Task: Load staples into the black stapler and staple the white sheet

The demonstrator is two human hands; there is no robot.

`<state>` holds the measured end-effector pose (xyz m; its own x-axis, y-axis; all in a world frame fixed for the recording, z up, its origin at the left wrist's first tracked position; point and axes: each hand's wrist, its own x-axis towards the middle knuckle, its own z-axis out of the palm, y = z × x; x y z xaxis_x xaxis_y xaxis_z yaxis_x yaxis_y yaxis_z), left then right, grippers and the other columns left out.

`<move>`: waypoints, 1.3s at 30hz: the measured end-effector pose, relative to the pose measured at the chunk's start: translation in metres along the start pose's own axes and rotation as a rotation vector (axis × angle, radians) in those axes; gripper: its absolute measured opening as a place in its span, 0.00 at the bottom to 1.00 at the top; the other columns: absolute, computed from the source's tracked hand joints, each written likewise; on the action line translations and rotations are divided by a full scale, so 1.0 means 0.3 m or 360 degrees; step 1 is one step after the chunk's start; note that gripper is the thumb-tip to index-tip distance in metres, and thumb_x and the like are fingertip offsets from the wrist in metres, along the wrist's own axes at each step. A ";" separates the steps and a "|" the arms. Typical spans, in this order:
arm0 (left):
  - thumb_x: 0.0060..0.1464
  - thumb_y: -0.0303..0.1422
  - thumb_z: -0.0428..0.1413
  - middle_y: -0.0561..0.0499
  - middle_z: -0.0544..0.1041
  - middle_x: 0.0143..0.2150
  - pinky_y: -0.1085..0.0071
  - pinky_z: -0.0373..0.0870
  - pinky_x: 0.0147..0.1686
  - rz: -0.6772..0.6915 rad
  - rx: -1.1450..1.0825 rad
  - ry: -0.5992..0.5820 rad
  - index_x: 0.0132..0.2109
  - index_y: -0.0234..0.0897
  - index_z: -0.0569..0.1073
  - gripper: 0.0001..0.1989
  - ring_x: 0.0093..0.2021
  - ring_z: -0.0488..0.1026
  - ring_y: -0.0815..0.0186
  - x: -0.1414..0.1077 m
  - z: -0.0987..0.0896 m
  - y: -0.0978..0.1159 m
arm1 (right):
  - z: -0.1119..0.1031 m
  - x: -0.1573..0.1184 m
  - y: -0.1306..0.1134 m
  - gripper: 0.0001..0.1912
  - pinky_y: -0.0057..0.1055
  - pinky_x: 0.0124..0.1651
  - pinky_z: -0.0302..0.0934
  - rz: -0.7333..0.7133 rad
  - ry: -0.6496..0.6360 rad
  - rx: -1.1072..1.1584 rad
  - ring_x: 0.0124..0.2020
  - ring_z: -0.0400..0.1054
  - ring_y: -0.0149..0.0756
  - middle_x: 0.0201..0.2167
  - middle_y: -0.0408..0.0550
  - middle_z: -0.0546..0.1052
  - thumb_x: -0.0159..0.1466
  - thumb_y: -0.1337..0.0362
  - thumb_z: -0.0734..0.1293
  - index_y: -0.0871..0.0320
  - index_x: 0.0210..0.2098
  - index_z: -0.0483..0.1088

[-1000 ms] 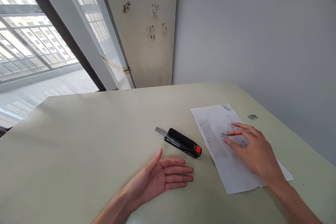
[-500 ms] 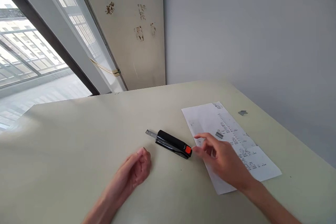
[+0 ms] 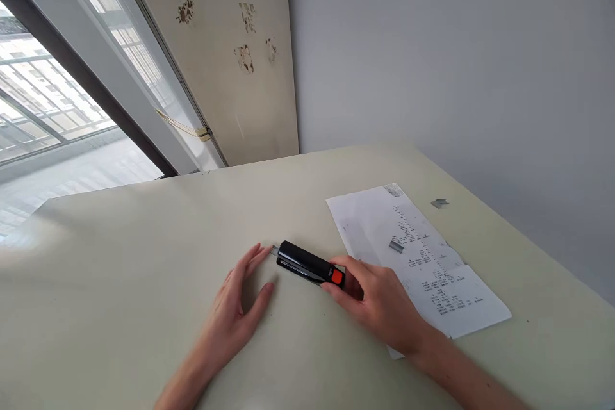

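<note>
A black stapler with a red button at its right end lies on the table. Its metal staple tray sticks a little out of the left end. My right hand grips the red-button end between thumb and fingers. At the other end is my left hand, thumb and fingers apart, with the fingertips at the tip of the tray; whether they touch it I cannot tell. A short grey strip of staples rests on the printed paper, which my right wrist partly covers.
More grey staple strips lie on the pale table, beyond the paper to the right. A grey wall borders the table's right side. Behind stands a stained cream panel, beside a window at the left.
My right hand has moved left and taken hold of the stapler. My left hand has opened from a loose fist and come to the tray end. Less of the tray sticks out.
</note>
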<state>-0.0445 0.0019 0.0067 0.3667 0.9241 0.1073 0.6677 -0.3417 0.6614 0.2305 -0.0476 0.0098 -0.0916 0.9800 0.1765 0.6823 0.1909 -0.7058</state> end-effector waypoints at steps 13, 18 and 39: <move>0.68 0.42 0.54 0.46 0.78 0.63 0.61 0.80 0.47 0.0042 -0.0038 0.0037 0.72 0.51 0.56 0.29 0.66 0.73 0.52 -0.014 -0.001 0.037 | 0.003 -0.002 -0.007 0.12 0.30 0.33 0.69 -0.0064 -0.0012 0.0087 0.30 0.75 0.34 0.37 0.43 0.82 0.74 0.58 0.64 0.52 0.54 0.72; 0.69 0.43 0.52 0.45 0.77 0.63 0.67 0.78 0.37 -0.0061 -0.0023 0.0142 0.67 0.51 0.60 0.23 0.60 0.77 0.53 -0.013 0.007 0.036 | 0.000 -0.004 -0.007 0.13 0.31 0.35 0.70 -0.0110 -0.0024 0.0085 0.31 0.74 0.35 0.43 0.46 0.82 0.75 0.60 0.63 0.51 0.57 0.71; 0.67 0.43 0.58 0.48 0.75 0.59 0.58 0.72 0.57 0.0078 0.0144 0.0141 0.65 0.51 0.64 0.23 0.59 0.74 0.55 -0.012 0.028 -0.014 | 0.024 -0.023 0.017 0.18 0.32 0.26 0.66 -0.0085 0.0000 0.0009 0.22 0.67 0.31 0.42 0.43 0.80 0.75 0.62 0.61 0.49 0.63 0.63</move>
<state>-0.0433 -0.0013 -0.0027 0.3445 0.9160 0.2056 0.7073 -0.3972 0.5847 0.2293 -0.0529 -0.0001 -0.1277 0.9684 0.2144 0.6725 0.2434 -0.6990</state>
